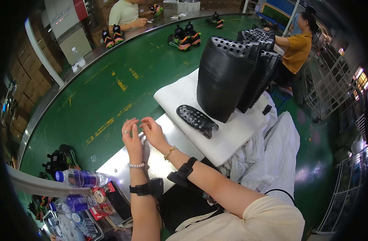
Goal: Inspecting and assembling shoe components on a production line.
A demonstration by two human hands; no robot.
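Observation:
My left hand and my right hand are raised close together over the edge where a bare metal plate meets the green belt. Their fingers curve loosely, and I see nothing held in either. To the right of them a single black perforated shoe insert lies on a white sheet. Behind it rise tall curved stacks of nested black shoe inserts, their holed tops showing. A small black piece rests near the sheet's right edge.
The green conveyor belt carries several black-and-orange sneakers. At lower left are plastic bottles, red packets and a pale curved bar. Crumpled white plastic hangs at right. Co-workers sit across the belt and at far right.

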